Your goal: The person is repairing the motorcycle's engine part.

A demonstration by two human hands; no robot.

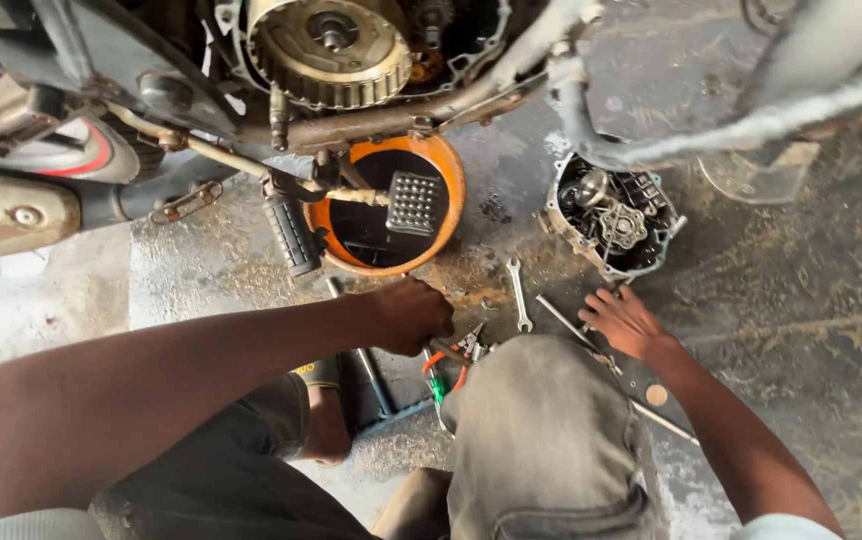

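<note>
Head view, looking down at an oily concrete floor (pixel 801 330) under a motorcycle. Left hand (pixel 409 315) at frame centre, curled into a closed fist, knuckles up, just below the round orange plastic drain pan of dark oil (pixel 448 190) at 12 o'clock; what the fist holds, if anything, cannot be told. Right hand (pixel 626 320) at 3 o'clock of the left hand, fingers spread open and flat, fingertips touching a thin silver metal rod (pixel 561 318) lying on the floor; nothing gripped. Small silver open-ended spanner (pixel 519 295) lies between the two hands, touching neither. Orange-handled pliers (pixel 461 350) sit just at 5 o'clock of the left fist, beside the grey-trousered knee (pixel 541 430). Grey cast-metal engine cover with gears and loose parts inside (pixel 613 215) rests on the floor at 12 o'clock of the right hand, near but apart. Black ribbed rubber footpeg (pixel 291 235) and studded metal brake pedal (pixel 413 203) hang over the pan's edge. Round brass-coloured toothed clutch drum (pixel 329 50) shows in the open engine at the top. Rusty chrome exhaust pipe (pixel 11 215) at 9 o'clock. Long dark metal bar (pixel 369 370) lies under the left wrist.
</note>
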